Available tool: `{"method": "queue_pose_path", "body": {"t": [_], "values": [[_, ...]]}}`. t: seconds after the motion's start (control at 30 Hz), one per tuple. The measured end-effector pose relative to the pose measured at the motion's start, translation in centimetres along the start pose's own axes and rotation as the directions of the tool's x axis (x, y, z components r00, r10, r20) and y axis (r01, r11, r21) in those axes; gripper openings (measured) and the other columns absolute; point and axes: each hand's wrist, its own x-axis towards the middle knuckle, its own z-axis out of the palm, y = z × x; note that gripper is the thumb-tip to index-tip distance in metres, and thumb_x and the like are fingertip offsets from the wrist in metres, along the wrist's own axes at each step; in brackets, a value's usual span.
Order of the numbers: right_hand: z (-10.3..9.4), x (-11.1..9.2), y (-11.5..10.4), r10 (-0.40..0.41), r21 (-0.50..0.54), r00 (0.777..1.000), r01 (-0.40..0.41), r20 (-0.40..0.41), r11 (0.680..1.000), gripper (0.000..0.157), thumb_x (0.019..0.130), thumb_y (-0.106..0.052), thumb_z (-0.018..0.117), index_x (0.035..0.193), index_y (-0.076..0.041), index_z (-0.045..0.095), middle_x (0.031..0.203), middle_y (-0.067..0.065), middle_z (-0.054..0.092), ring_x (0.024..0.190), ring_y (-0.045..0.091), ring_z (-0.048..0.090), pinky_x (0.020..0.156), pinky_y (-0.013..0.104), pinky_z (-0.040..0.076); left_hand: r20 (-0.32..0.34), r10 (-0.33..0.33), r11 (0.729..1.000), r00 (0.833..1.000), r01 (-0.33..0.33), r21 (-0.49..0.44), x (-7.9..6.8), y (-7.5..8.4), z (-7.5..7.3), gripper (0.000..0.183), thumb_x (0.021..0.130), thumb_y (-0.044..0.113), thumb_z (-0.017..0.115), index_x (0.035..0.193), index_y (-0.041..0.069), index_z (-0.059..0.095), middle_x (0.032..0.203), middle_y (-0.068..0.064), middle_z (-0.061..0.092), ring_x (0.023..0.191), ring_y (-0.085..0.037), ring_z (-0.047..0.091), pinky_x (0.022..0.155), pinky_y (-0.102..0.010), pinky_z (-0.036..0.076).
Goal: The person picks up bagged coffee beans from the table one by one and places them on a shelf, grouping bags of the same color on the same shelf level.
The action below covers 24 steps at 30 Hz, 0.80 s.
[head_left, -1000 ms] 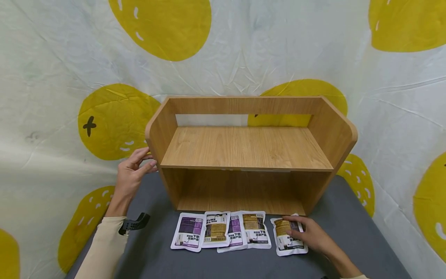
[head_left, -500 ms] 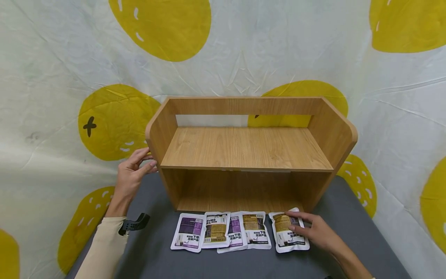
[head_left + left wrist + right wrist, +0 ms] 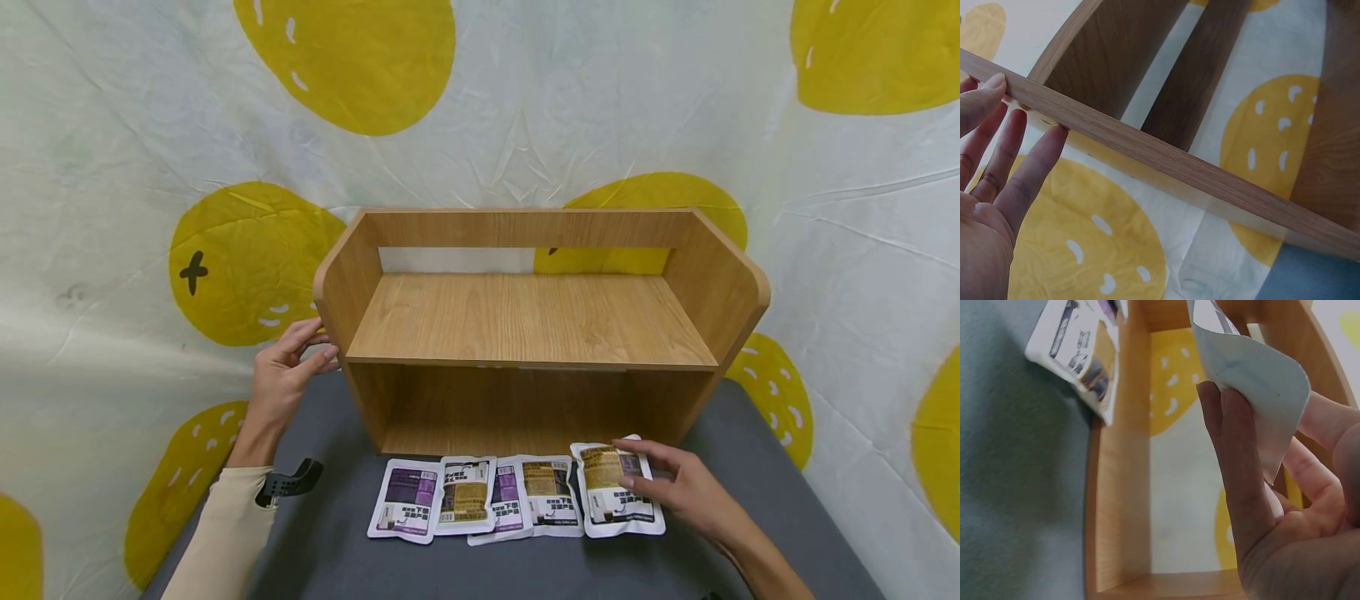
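Right hand: mine (image 3: pixel 693 493), thumb and fingers pinching one white pouch.
Held pouch: white with brown panel (image 3: pixel 603 479), lower right of the frame, at the right end of the row.
Left hand: mine (image 3: pixel 279 379), fingers extended, tips against the shelf's side panel, left of centre.
Pouch row: four (image 3: pixel 462 500), purple and brown alternating, on the grey surface (image 3: pixel 480 575), lower centre.
Shelf: wooden, two-tier (image 3: pixel 525 317), mid-frame.
Backdrop: pale sheet, yellow shapes (image 3: pixel 525 92).

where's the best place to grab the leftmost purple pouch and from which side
Probably pinch the leftmost purple pouch by its left edge, coming from the left: it looks thin, and that edge is free, while its right edge meets the next pouch.
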Motion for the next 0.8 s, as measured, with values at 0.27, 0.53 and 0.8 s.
{"method": "queue_pose_path", "body": {"t": [0.27,0.53,0.8], "values": [[-0.2,-0.1,-2.4,0.012,0.064,1.0,-0.013,0.023,0.998,0.055,0.091,-0.016,0.077,0.141,-0.003,0.059,0.119,0.019,0.067,0.085,0.012,0.068,0.07,0.029,0.061,-0.011,-0.013,1.0,1.0,0.013,0.018,0.0,0.1,0.0,0.048,0.093,-0.008,0.067,0.14,0.001,0.061,0.127,-0.01,0.059,0.108,-0.021,0.065,0.076,-0.03,0.063],[-0.8,-0.2,-4.6,-0.043,0.123,0.994,0.03,0.101,0.992,0.057,0.095,-0.011,0.072,0.147,-0.001,0.051,0.101,0.012,0.071,0.08,0.013,0.068,0.067,0.031,0.061,-0.009,-0.016,1.0,1.0,0.017,0.016,-0.1,0.1,0.0,0.048,0.093,-0.008,0.067,0.14,0.001,0.061,0.127,-0.01,0.058,0.108,-0.02,0.065,0.076,-0.031,0.063],[-1.3,0.4,-7.1,-0.043,0.141,0.993,0.027,0.113,0.99,0.055,0.096,-0.012,0.071,0.146,-0.002,0.052,0.108,0.018,0.072,0.086,0.019,0.072,0.073,0.034,0.063,-0.006,-0.012,1.0,1.0,0.012,0.017,0.0,0.2,0.1,0.048,0.093,-0.007,0.067,0.14,0.002,0.06,0.127,-0.01,0.059,0.109,-0.023,0.064,0.076,-0.031,0.063]]}}
